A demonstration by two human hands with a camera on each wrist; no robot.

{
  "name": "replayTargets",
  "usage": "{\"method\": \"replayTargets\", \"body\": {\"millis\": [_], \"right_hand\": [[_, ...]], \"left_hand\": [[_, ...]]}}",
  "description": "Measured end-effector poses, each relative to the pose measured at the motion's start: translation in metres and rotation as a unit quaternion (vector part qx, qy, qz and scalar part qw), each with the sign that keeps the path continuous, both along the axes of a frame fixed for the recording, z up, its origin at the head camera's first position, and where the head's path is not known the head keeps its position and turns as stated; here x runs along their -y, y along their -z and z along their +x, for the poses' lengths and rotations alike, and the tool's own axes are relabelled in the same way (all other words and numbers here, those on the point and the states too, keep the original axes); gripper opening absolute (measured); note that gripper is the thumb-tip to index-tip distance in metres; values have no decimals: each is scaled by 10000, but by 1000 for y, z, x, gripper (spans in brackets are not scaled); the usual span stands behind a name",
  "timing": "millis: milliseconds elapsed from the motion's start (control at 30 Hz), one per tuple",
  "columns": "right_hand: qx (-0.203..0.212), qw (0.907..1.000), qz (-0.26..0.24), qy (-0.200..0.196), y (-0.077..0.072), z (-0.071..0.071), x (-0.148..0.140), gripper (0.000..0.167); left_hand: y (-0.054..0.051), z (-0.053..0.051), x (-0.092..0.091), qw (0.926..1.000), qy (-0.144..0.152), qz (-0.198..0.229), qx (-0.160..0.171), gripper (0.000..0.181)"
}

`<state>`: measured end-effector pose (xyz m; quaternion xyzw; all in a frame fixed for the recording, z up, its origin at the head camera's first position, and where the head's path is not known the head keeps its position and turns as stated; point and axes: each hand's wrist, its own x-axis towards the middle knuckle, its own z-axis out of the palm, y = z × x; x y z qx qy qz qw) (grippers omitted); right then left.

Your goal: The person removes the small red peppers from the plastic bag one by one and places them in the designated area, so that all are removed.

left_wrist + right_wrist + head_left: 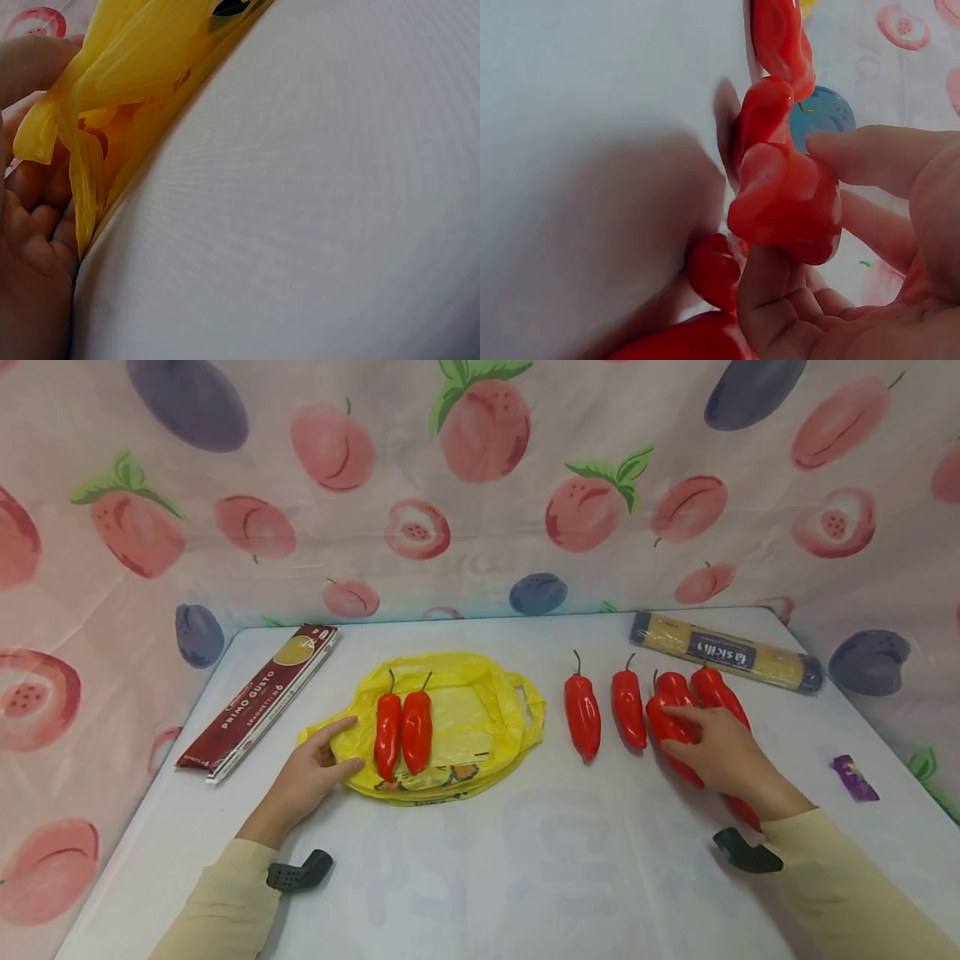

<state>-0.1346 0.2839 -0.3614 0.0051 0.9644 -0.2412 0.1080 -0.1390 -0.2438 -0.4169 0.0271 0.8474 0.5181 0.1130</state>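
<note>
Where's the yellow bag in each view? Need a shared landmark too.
Head: yellow bag just left of centre, by the left hand.
Left wrist: upper left.
Right wrist: probably the yellow sliver, top edge, right of centre.
Landmark: fruit-print backdrop, in all three.

A: Peppers (582, 717), colour?
B: Red, every one.
A: Bag (461, 718)?
B: Yellow, with an orange-and-black print.
A: Spaghetti packet (262, 697)?
B: Maroon, white lettering, yellow disc. Other packet (723, 651): tan, dark blue label. Wrapper (855, 778): purple.
A: Backdrop (495, 510)?
B: Pale pink, patterned with reddish fruit, dark blue plums, green leaves.
A: Table (495, 910)?
B: White, faint bluish marks. Sleeves (225, 902): plain beige; wrist devices (300, 872): black.
</note>
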Motion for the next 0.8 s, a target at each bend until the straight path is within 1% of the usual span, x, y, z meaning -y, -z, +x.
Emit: {"method": "replayTargets", "body": {"millis": [200,300,400,533,800], "right_hand": [[84,10000,-5,40,1,14,-2,76],[161,9998,-86,109,3,20,-1,77],[136,9998,-119,104,5,25,0,76],[5,10000,-6,17,9,30,3,74],[29,9999,105,75,12,36,3,76]], "left_hand": [[0,1,1,10000,-16,-50,-12,70],[1,1,1,10000,-5,-74,-52,70],[1,1,1,9999,14,-60,-86,70],[1,0,1,9999,26,-80,-93,71],[2,0,1,9999,13,-131,-45,70]]}}
